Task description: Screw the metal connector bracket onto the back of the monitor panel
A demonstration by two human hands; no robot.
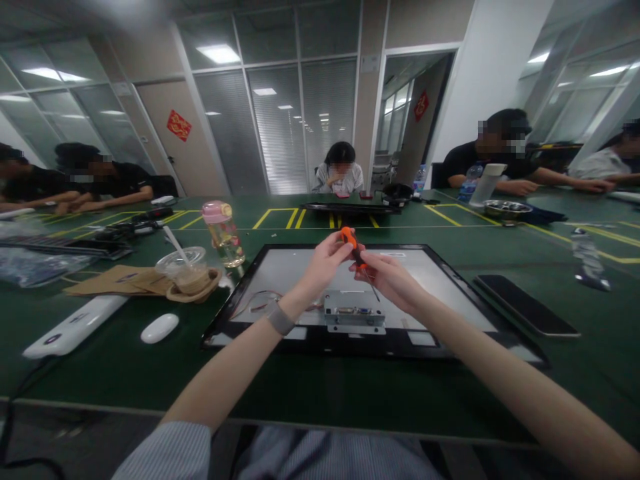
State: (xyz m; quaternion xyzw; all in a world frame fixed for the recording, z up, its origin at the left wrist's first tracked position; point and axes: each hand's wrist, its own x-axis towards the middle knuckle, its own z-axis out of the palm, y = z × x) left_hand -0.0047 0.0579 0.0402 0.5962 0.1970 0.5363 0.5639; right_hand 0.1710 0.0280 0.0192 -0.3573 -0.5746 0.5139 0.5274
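Both my hands meet on an orange and black screwdriver (349, 237), tilted with its thin shaft pointing down. My left hand (330, 257) has its fingers closed round the upper handle. Lower down, my right hand (383, 270) grips the handle near the shaft. Below them lies a flat display panel (440, 277) with a black frame and a pale back. A metal bracket (355, 312) with connector ports sits at its near edge, just under the screwdriver's tip. Thin cables (260, 301) run over the panel left of the bracket.
On the left are a drink cup (187, 272), a pink-lidded bottle (223, 237), a white case (160, 328) and a white power strip (75, 327). A black phone (525, 305) lies at right. Another dark panel (350, 209) is farther back. Several people sit round the green table (300, 383).
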